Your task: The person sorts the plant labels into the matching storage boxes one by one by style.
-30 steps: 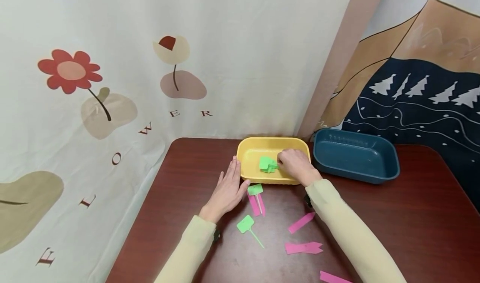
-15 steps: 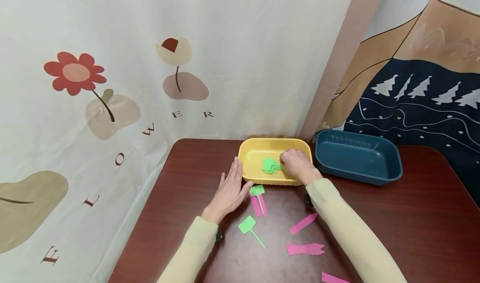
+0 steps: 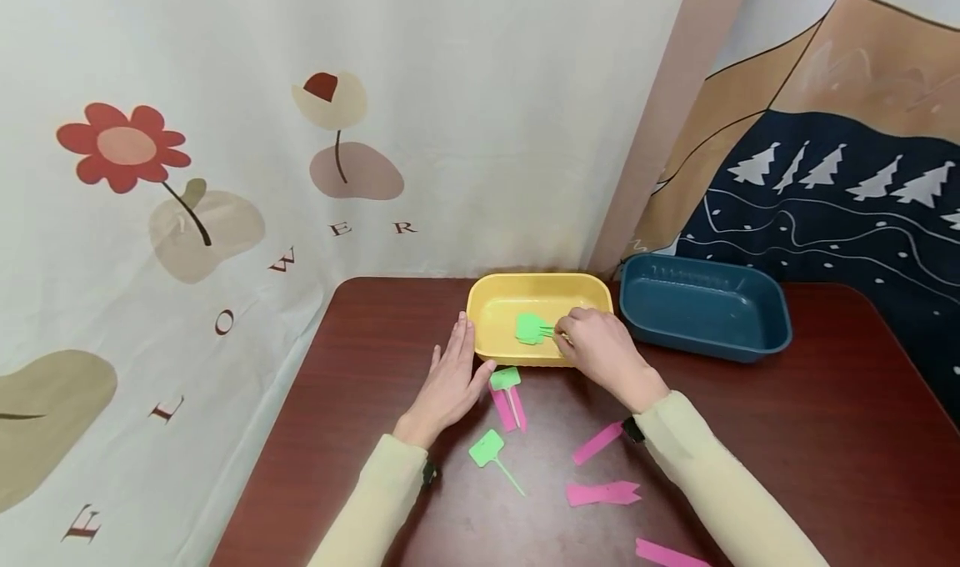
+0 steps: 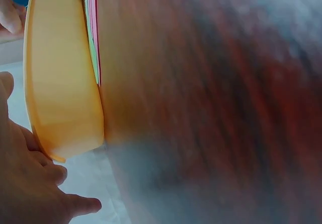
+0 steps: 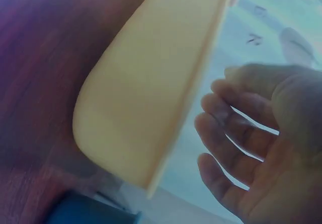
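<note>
My left hand (image 3: 447,388) rests with straight fingers against the left end of a yellow plastic tray (image 3: 491,329). The left wrist view shows those fingers (image 4: 43,166) at the tray's end wall (image 4: 65,83). Inside the tray lies a small overlapping stack of green plant tags (image 3: 531,328), heads to the left and stems to the right. Over the tray's right half, my right hand (image 3: 600,346) hovers by the stem ends. In the right wrist view its fingers (image 5: 221,126) are loosely bent, with nothing visible between them.
A dark blue tray (image 3: 705,342) stands to the right of the yellow one. In front, a green tag (image 3: 505,379) lies over pink labels (image 3: 517,417). Another green tag (image 3: 487,449) and several pink strips (image 3: 602,494) are scattered nearer. A curtain (image 3: 465,175) hangs behind.
My right hand has drawn back slightly toward me and away from the green tags, leaving them in the yellow tray. My left hand stays at the tray's end.
</note>
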Demonstrator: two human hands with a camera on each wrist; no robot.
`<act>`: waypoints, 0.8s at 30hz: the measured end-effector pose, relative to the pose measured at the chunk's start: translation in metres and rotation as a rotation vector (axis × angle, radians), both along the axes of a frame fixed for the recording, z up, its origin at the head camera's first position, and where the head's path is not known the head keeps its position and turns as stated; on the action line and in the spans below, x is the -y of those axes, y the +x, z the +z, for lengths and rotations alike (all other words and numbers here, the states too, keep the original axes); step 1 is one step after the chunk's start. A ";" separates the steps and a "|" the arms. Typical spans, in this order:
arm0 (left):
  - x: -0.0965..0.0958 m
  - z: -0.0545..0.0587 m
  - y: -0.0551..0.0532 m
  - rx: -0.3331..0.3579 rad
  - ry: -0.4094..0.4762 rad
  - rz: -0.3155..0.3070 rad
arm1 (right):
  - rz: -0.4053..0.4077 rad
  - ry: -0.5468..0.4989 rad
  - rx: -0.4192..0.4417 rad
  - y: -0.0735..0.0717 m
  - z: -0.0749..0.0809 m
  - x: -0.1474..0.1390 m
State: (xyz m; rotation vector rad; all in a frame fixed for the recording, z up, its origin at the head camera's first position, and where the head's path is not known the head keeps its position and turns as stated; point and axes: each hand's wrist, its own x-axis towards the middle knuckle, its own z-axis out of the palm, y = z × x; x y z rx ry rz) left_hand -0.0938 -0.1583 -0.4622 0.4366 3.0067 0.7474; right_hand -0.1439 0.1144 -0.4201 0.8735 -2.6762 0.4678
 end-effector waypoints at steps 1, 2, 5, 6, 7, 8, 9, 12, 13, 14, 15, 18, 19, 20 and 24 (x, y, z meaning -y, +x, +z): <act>0.001 0.000 0.000 -0.001 -0.002 -0.001 | 0.008 -0.001 0.000 0.005 0.001 0.000; 0.001 0.001 -0.001 0.000 -0.003 -0.001 | 0.013 -0.002 0.004 0.009 0.002 0.000; 0.002 0.000 -0.001 0.001 -0.006 0.001 | 0.029 -0.004 0.005 0.023 0.003 0.000; 0.002 0.000 -0.001 -0.002 -0.008 0.000 | 0.031 -0.003 0.009 0.027 0.004 0.000; 0.003 0.000 -0.001 -0.006 -0.006 0.000 | 0.032 -0.004 0.010 0.032 0.004 0.001; 0.003 0.000 -0.001 -0.009 -0.003 -0.001 | 0.033 -0.001 0.014 0.036 0.004 0.001; 0.004 -0.001 -0.001 -0.014 -0.001 -0.002 | 0.034 0.001 0.015 0.041 0.004 0.002; 0.005 -0.001 0.000 -0.031 0.012 0.000 | 0.050 0.005 0.015 0.053 0.001 0.005; 0.005 -0.001 0.000 -0.037 0.021 0.002 | 0.061 0.004 0.007 0.056 -0.001 0.007; 0.005 -0.001 0.001 -0.040 0.024 0.006 | 0.074 0.003 0.001 0.058 -0.004 0.010; 0.005 0.000 0.001 -0.045 0.028 0.008 | 0.087 0.003 -0.009 0.060 -0.006 0.012; 0.005 0.002 0.003 -0.073 0.037 0.013 | 0.112 0.024 -0.030 0.066 -0.015 0.019; 0.005 0.002 0.004 -0.083 0.040 0.013 | 0.116 0.033 -0.034 0.068 -0.018 0.022; 0.005 0.003 0.004 -0.096 0.041 0.013 | 0.116 0.044 -0.037 0.070 -0.021 0.025; 0.007 0.006 0.006 -0.171 0.064 0.018 | 0.108 0.078 -0.041 0.073 -0.029 0.036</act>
